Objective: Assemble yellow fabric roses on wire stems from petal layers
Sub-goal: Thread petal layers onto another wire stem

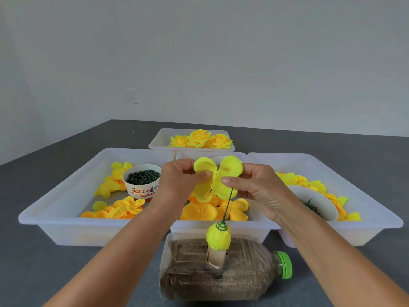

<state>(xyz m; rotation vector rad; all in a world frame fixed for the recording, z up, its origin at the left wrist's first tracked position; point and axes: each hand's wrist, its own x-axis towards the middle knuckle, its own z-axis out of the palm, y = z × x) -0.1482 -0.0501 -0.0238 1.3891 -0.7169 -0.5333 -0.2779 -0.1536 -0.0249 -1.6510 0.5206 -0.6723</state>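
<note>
A flat yellow petal layer (218,176) with a small hole at its middle is held up between both hands. My left hand (181,180) pinches its left side and my right hand (254,187) pinches its right side. Below it a thin green wire stem (228,202) rises at a slant from an upside-down yellow rose bud (218,238) with a green calyx. The bud stands in a holder on a sand-filled plastic bottle (221,275) lying on its side. The wire's top passes in front of the layer's lower edge.
Three white trays hold loose yellow petal layers: left (44,216), middle (221,227), right (376,218). A paper cup (141,187) of dark green parts stands in the left tray. A white bowl (318,202) sits in the right tray. The far tray (159,138) holds finished roses (199,138).
</note>
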